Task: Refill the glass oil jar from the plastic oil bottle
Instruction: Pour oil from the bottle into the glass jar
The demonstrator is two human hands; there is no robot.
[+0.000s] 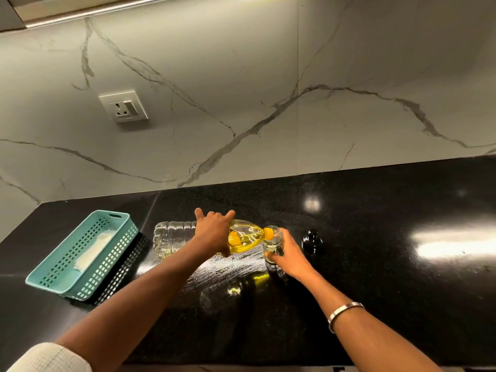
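Note:
A large clear plastic oil bottle lies tipped sideways over the black counter, its yellow oil pooled toward the orange neck on the right. My left hand grips the bottle around its upper body. The neck meets the mouth of a small glass jar, which stands upright on the counter. My right hand holds the jar around its side. I cannot tell how much oil is in the jar.
A teal plastic basket with a white cloth inside sits at the left. A small dark lid-like object lies right of the jar. The marble wall with a socket rises behind. Streaky smears mark the counter below the bottle.

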